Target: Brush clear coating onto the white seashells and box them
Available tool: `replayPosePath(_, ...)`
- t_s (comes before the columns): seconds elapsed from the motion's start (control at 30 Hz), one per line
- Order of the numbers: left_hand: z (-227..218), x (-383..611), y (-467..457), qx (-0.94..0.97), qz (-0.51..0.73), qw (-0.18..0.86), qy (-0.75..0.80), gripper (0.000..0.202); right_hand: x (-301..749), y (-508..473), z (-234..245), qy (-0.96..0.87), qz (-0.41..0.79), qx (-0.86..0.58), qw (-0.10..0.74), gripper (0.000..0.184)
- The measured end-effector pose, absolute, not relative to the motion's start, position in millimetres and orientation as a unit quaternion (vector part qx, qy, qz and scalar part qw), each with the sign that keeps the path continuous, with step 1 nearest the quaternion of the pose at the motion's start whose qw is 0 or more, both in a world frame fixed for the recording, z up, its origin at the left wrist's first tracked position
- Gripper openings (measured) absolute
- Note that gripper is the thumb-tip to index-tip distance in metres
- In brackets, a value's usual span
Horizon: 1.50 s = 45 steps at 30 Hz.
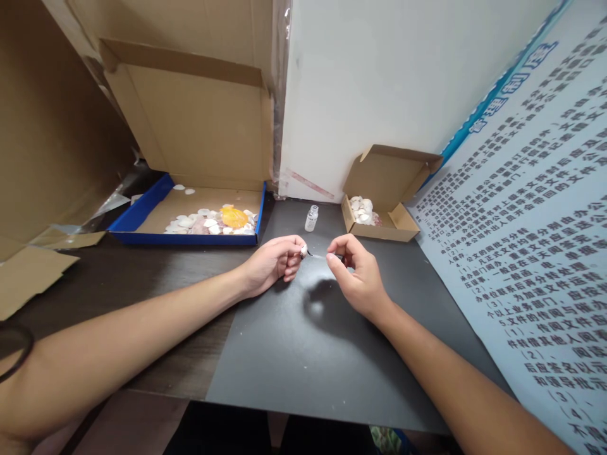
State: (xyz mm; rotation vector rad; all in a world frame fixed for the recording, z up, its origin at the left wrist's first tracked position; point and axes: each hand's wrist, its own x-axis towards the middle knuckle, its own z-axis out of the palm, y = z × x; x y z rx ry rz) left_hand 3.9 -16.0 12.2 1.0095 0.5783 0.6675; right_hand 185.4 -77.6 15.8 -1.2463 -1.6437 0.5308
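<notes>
Pinched between the fingertips of my left hand (272,262) is a small whitish shell-like piece (304,251), with a short dark thin bit sticking out to the right. My right hand (355,272) faces it a little way off, thumb and forefinger brought together. Anything between those fingertips is too fine to make out. Both hands are raised over the dark grey mat (284,366), and a shadow falls below the right one. A small clear glass bottle (311,219) with a label stands upright just beyond the hands.
At the back left, an open blue-edged cardboard box (190,239) holds many white shells and an orange one (234,217). A smaller open carton (379,232) with white shells (361,210) stands back right. Cardboard pieces (35,272) lie far left; a printed board (535,208) leans right.
</notes>
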Motion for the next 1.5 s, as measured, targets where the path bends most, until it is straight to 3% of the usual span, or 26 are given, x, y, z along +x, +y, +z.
replayPosePath(1.5,14.5,4.4,-17.7,0.482,0.313,0.768,0.282,0.012,184.6,-78.1,16.8,-0.677,0.215,-0.483,0.512,0.004)
